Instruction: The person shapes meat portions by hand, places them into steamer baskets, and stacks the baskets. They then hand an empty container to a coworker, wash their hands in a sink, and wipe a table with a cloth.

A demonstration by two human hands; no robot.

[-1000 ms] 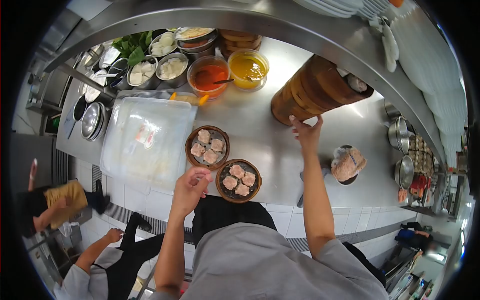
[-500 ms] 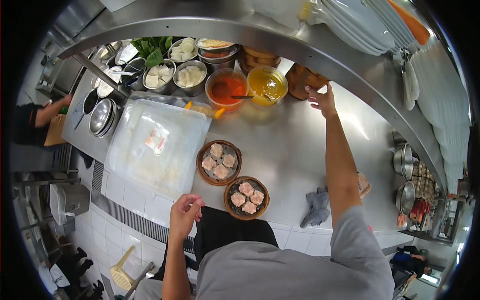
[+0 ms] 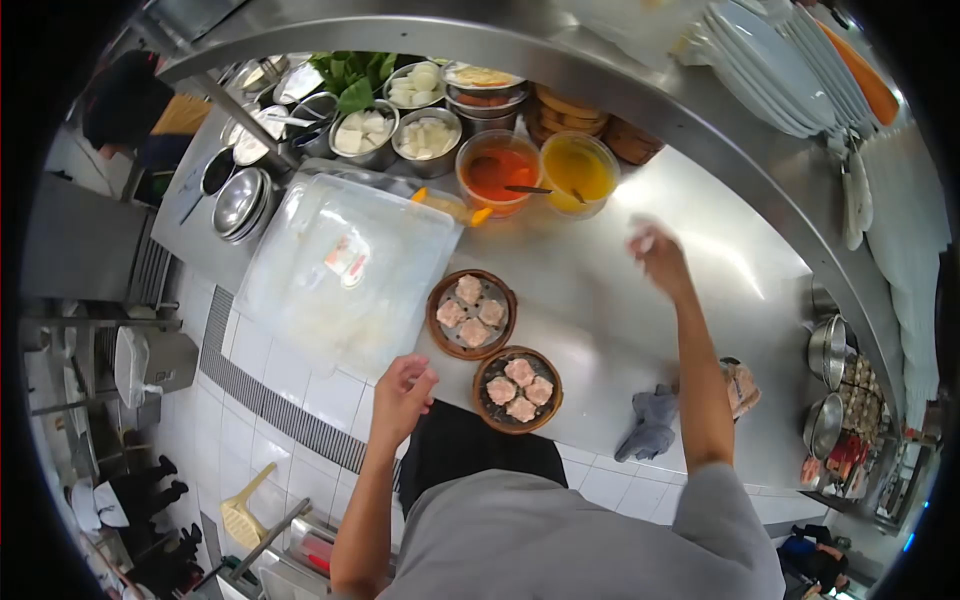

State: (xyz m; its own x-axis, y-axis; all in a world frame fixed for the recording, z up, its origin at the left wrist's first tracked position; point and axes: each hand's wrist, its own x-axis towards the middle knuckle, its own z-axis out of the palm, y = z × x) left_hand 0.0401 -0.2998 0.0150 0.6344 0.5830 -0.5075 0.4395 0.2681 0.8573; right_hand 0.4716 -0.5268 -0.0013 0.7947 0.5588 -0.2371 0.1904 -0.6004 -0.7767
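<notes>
Two small bamboo steamers [image 3: 432, 316] hold several pinkish meat dumplings [image 3: 469, 290] each, side by side near the counter's front edge. My left hand [image 3: 404, 394] is at that edge, left of the steamers, fingers curled in toward the thumb and nothing visible in them. Over the bare steel, my right hand [image 3: 661, 258] is smeared by motion. Nearest to it are a tub of yellow liquid [image 3: 570, 165] and a dark bamboo steamer stack [image 3: 634, 143] under the shelf. A tub of orange-red liquid [image 3: 490, 180] stands beside the yellow one, each with a utensil in it.
A large translucent plastic container [image 3: 290, 300] covers the counter's left part. Behind it stand metal bowls of white pieces [image 3: 425, 138] and green leaves [image 3: 352, 75]. A grey cloth [image 3: 648, 422] lies at front right. The steel shelf [image 3: 480, 50] overhangs the back, holding white plates [image 3: 765, 70].
My right hand has drawn back from the dark steamer stack toward me. My left hand stays near the counter edge. The view has shifted, and the person at far left has changed posture.
</notes>
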